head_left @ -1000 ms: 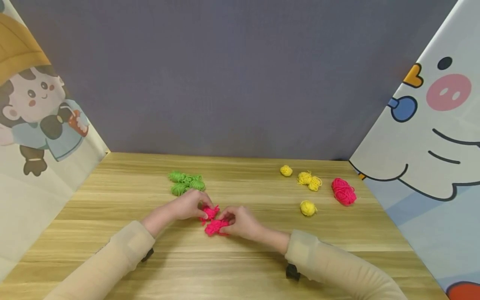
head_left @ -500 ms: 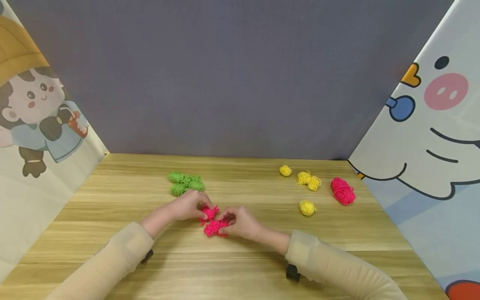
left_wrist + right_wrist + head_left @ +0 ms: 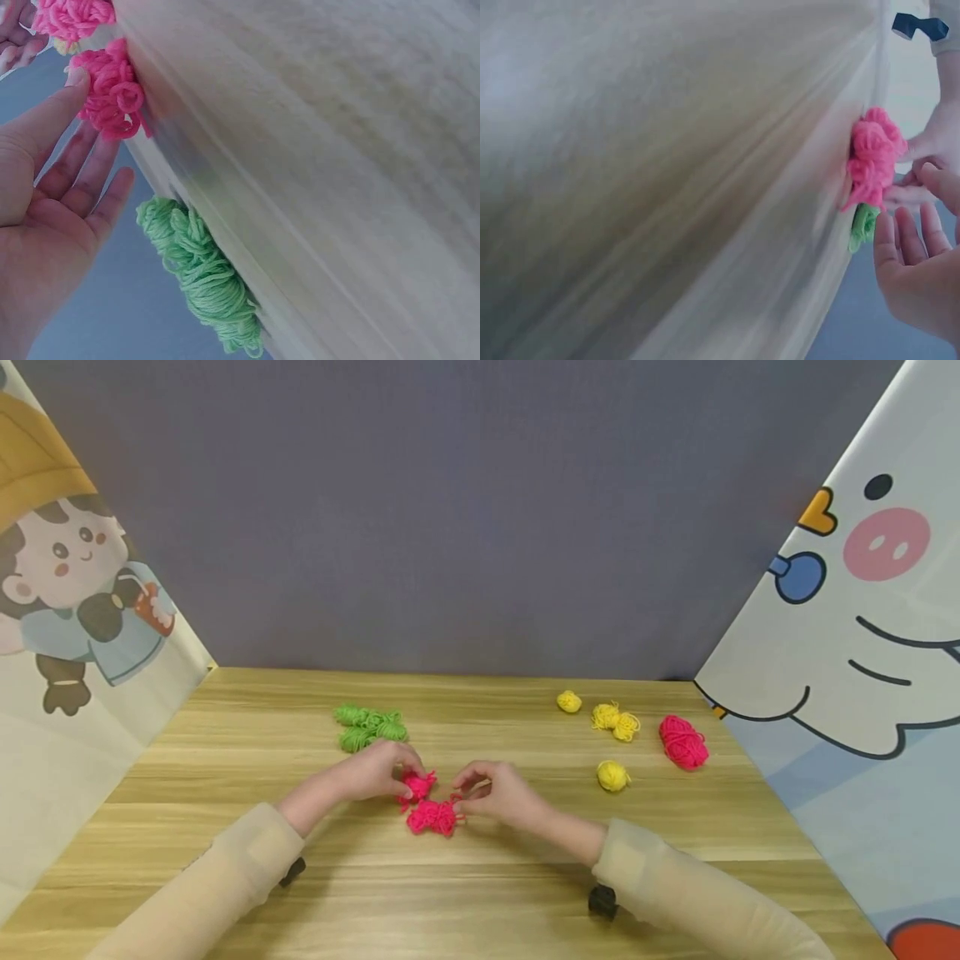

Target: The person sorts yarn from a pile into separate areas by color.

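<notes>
My left hand (image 3: 375,770) pinches a small pink yarn bundle (image 3: 418,787) between thumb and fingers, low on the wooden table. In the left wrist view its thumb lies on that looped bundle (image 3: 112,97). A second pink yarn bundle (image 3: 432,817) lies just in front, very close to the first. My right hand (image 3: 504,795) hovers at that bundle's right side, thumb and fingers spread apart. The right wrist view shows its fingers (image 3: 911,232) loosely bent and holding nothing. Green yarn bundles (image 3: 370,727) lie just beyond my left hand.
Several yellow yarn balls (image 3: 612,776) lie on the right of the table (image 3: 480,893). A larger pink yarn skein (image 3: 683,742) sits farther right. A grey panel (image 3: 465,527) stands behind the table, with printed panels at both sides.
My right hand has let go of the front pink yarn bundle and drawn back slightly to the right, its fingers opening. My left hand has stayed on the other pink bundle.
</notes>
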A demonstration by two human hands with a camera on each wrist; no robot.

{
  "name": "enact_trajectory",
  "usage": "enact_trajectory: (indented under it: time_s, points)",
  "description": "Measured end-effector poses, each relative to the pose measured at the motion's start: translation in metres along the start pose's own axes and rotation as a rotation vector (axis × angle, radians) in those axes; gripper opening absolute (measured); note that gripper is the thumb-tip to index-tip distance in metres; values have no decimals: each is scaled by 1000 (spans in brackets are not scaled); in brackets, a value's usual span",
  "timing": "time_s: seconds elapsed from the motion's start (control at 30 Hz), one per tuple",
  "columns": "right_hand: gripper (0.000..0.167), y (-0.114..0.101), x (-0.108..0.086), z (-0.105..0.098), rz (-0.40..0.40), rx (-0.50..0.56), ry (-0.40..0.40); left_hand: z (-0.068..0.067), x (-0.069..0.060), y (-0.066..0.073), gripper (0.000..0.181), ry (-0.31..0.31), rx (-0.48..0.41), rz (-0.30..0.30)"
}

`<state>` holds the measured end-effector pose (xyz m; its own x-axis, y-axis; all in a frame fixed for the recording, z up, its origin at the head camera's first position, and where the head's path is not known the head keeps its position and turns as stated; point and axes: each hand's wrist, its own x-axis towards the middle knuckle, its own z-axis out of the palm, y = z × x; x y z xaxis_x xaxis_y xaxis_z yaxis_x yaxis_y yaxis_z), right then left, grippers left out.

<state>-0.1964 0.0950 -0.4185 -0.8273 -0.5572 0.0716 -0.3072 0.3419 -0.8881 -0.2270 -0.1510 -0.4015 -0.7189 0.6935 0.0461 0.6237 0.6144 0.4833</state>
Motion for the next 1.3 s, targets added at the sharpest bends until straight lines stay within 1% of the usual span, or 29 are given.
enact_trajectory:
  time_s: [0.13, 0.3, 0.43, 0.57, 0.73, 0.87, 1.07, 1.2, 1.3]
  points:
    - [30, -2, -4, -11, -9, -18, 12, -3, 0, 3, 25, 1, -5, 3]
    - [29, -5, -9, -27, -33, -40, 37, -9, -1, 7, 25, 25, 7, 10]
    - [28, -6, -13, -41, -37, -71, 63, -11, -2, 10, 26, 39, 22, 24]
    - [27, -9, -18, -55, -12, -100, 92, -12, -4, 13, 28, 59, 27, 36]
    - [28, -11, -28, -74, 9, -150, 131, -12, -7, 19, 29, 100, 41, 49]
    - [28, -13, -37, -88, 22, -167, 166, -9, -12, 22, 32, 141, 42, 39]
    - [25, -7, -49, -109, 2, -199, 244, -5, -19, 32, 36, 203, 39, -15]
    - [26, -2, -58, -122, -8, -209, 284, -2, -24, 39, 38, 246, 1, -94]
    - [27, -1, -66, -133, -6, -228, 323, 1, -27, 44, 40, 286, -29, -132]
